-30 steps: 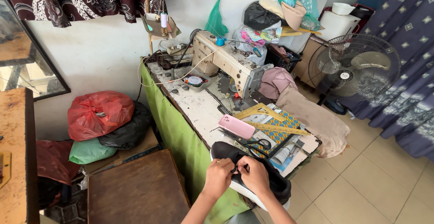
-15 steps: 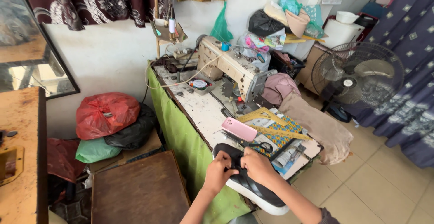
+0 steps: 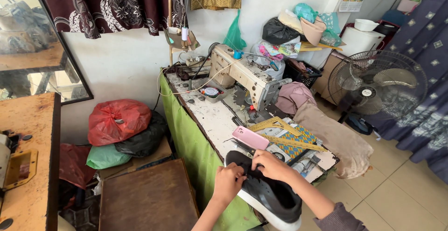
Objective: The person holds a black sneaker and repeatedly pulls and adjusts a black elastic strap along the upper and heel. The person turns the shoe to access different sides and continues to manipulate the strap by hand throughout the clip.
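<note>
Left hand (image 3: 228, 182) closed around black white-soled shoe (image 3: 268, 194) at sewing table (image 3: 210, 117) near edge; right hand (image 3: 270, 165) pinched shut at its collar. Judged light, soft upper, stiff sole: best gripped by sole or heel.

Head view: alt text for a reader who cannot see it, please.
Both hands, left hand and right hand, grip a black shoe with a white sole at the near end of a cluttered sewing table. Behind lie a pink phone, yellow rulers and a sewing machine.
</note>
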